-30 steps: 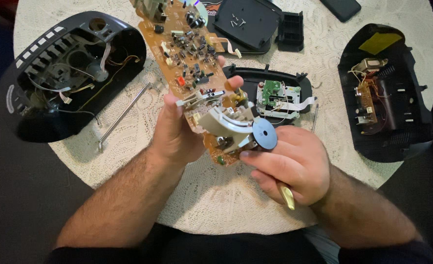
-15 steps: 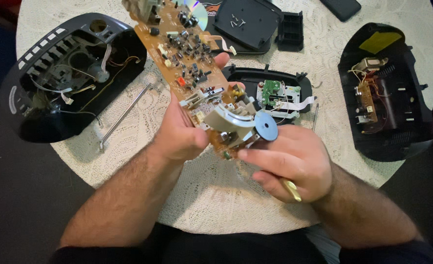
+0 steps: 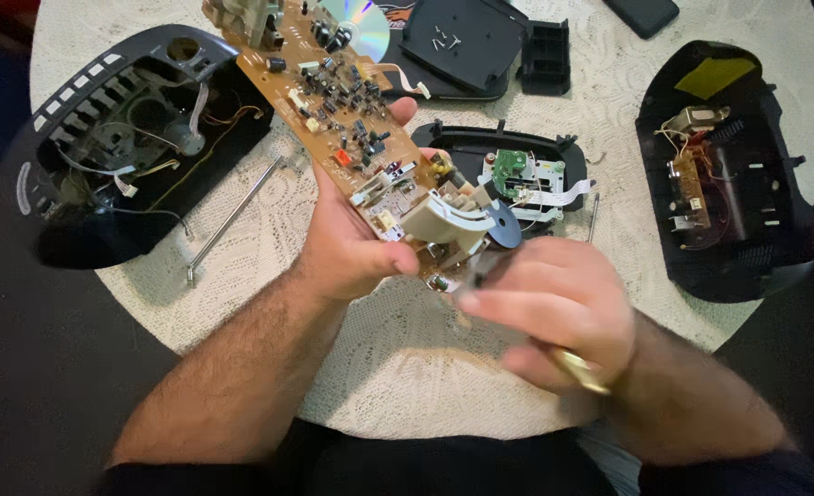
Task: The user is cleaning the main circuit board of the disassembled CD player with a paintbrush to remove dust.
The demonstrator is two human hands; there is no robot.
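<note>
Far out beyond the left hand's knuckles lies a black plastic housing shell (image 3: 104, 138), open side up with loose wires inside, on the lace-covered round table (image 3: 398, 367). Between that shell and the left fingers a thin metal rod (image 3: 232, 219) lies slanting on the cloth.

The left hand (image 3: 356, 243) holds a long brown circuit board (image 3: 343, 119) from underneath: the thumb is pressed onto the board's near end, the other fingers curl up behind it, and one fingertip shows above the far edge. The board runs up and away from those fingers toward the table's far rim, crowded with small components, a beige curved plastic part (image 3: 444, 220) and a dark blue disc (image 3: 503, 225) sitting at the end nearest the thumb. Beyond the raised fingertip a shiny compact disc (image 3: 361, 28) peeks out, and next to it a flat black cover (image 3: 467, 41) carries a few loose screws.

The right hand (image 3: 554, 308) is blurred; its fingers are drawn together at the board's near end, just beneath the blue disc, touching or nearly touching it. Whether they pinch anything there, I cannot tell. A yellowish tool end (image 3: 582, 372) sticks out under the palm.

Above the right fingers lies a black tray with a green-boarded disc drive mechanism (image 3: 526, 174). Well off to their right sits a second black housing shell (image 3: 729, 174).
</note>
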